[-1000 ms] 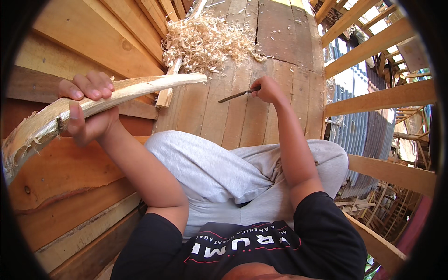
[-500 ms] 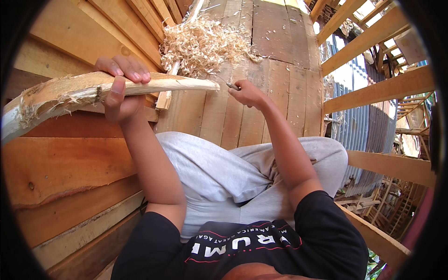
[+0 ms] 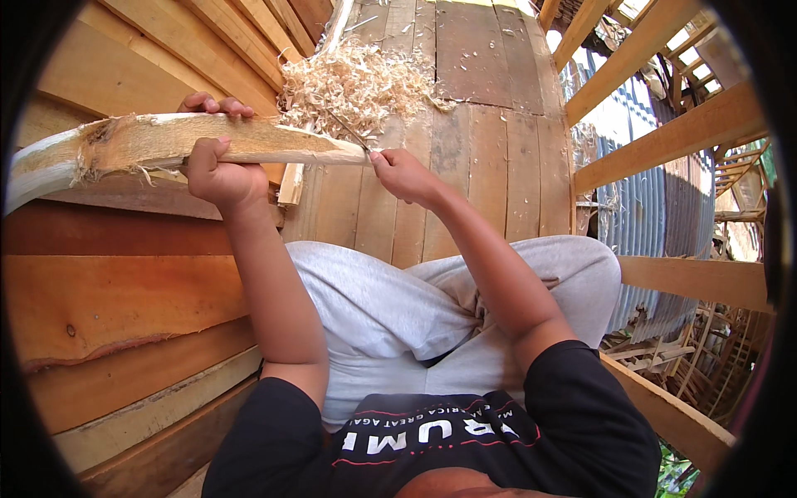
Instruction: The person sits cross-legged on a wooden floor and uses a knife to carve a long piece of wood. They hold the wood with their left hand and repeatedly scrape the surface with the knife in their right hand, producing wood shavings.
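knife at the tip of a long curved piece of wood

the plank floor [image 3: 490, 170] spread out beyond the person's folded legs in grey trousers [image 3: 365, 290], with stacked boards [image 3: 124, 286] to the left and wooden rails [image 3: 664, 143] to the right, corrugated metal [image 3: 635, 220] showing behind the rails. the curved piece of wood [image 3: 166, 143] was held up above the floor, ahead of the legs, its long axis running left to right and its left end bending down toward the picture's edge. past its far edge lay a heap of pale shavings [image 3: 357, 83]

the left hand [image 3: 228, 176] gripped the wood along its right half, fingers curled over the far edge, thumb pressed on the near side. the right hand [image 3: 404, 177] was the nearer one to the narrow right tip: that tip lay just to the left of its fingers, so close that contact could not be told. those fingers were folded tight around the handle of the knife [image 3: 349, 130], whose thin blade slanted away and to the left, crossways to the wood; whether its edge touched the wood could not be made out
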A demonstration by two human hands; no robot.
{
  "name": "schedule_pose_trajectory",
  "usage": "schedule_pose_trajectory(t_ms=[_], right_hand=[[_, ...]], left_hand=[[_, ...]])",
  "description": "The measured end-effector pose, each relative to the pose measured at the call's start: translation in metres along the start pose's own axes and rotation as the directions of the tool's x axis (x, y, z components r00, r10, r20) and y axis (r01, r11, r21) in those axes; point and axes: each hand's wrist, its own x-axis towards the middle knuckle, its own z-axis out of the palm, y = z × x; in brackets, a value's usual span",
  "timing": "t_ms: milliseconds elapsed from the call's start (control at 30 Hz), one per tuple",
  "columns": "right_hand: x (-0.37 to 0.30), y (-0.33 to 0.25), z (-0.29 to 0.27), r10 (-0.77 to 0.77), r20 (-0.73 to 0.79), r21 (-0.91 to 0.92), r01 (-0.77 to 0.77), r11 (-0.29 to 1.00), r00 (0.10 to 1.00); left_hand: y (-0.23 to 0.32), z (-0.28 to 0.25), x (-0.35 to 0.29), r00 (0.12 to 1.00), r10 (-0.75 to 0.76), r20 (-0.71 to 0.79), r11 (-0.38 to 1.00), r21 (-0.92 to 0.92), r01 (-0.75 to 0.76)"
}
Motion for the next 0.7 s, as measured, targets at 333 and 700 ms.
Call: schedule_pose_trajectory(t_ms=[333,700], right_hand=[[-0.002,0.009,0.024,-0.205,-0.212,-0.267,0.145,0.953,0.956],[-0.037,-0.035,0.017,-0.165,-0.182,-0.196,0.129,0.972,0.969]], left_hand=[[0.005,-0.019,-0.001,0.93,0.041,0.365,0.977,-0.21,0.039],[0.0,-0.012,-0.004,0.819,0.091,0.566,0.952,-0.292,0.095]])
